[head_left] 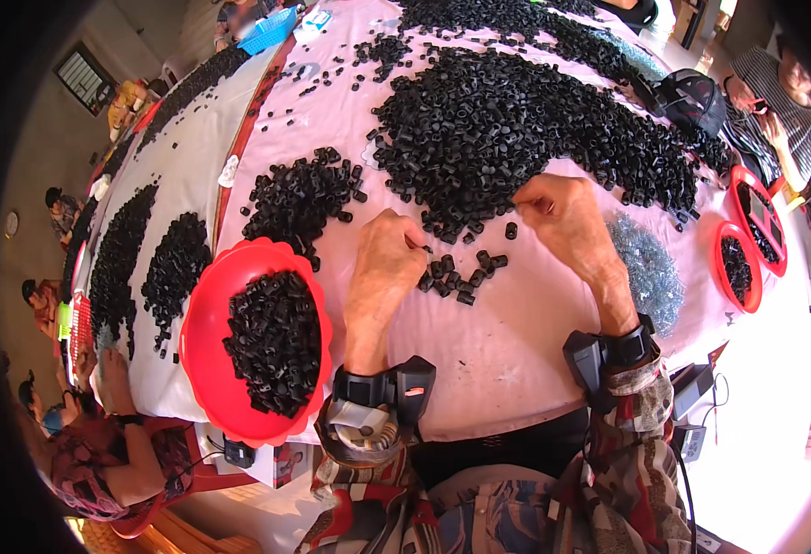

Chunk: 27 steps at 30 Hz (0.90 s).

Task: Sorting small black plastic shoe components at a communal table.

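My left hand is closed in a pinch above the pink cloth. A dark bit shows at its fingertips, too small to make out. Just right of it lies a small loose group of black tube-shaped plastic pieces. My right hand is curled closed at the near edge of a large heap of the same black pieces; what its fingers hold, if anything, is hidden. Left of my left hand stands a red scalloped basin, partly filled with black pieces. A smaller black pile lies behind the basin.
Clear glittering small parts are heaped right of my right forearm. Two red trays sit at the right edge, near a black cap. A blue basket stands far left. Other people work around the tables, one close on my left.
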Motion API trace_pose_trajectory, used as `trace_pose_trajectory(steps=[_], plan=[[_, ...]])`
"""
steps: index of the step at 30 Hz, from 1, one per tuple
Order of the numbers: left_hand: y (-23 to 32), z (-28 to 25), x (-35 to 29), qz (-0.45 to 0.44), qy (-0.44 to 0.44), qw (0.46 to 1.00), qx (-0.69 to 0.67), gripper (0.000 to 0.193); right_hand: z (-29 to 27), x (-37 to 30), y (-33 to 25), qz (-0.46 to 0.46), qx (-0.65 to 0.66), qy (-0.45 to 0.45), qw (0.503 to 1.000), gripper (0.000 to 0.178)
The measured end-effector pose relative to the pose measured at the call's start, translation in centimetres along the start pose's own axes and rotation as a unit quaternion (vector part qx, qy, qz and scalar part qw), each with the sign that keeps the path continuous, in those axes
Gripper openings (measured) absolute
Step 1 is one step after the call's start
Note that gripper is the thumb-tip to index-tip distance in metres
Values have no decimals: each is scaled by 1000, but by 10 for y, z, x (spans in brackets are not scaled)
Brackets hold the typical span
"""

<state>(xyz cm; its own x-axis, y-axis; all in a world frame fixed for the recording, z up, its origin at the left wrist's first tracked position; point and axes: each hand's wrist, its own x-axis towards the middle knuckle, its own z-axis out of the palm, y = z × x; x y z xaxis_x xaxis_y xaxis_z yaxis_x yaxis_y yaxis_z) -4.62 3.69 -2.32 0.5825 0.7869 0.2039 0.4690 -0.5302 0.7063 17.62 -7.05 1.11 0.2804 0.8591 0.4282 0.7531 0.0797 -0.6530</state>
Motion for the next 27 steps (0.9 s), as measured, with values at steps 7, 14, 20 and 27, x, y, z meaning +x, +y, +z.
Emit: trace_pose_trajectory(steps=[7,14,20,27], plan=[[13,0,6,-51,29,996,-69,10,-51,3,18,139,-6,41,989,11],[18,-3,10,-57,114,971,-204,14,-70,-10,31,154,-149,-107,971,13],[24,-4,8,-73,112,963,-234,15,-66,-19,5,161,-263,-189,932,15],[30,-7,7,-43,114,974,-192,17,-48,-25,-2,160,-348,-167,908,13]])
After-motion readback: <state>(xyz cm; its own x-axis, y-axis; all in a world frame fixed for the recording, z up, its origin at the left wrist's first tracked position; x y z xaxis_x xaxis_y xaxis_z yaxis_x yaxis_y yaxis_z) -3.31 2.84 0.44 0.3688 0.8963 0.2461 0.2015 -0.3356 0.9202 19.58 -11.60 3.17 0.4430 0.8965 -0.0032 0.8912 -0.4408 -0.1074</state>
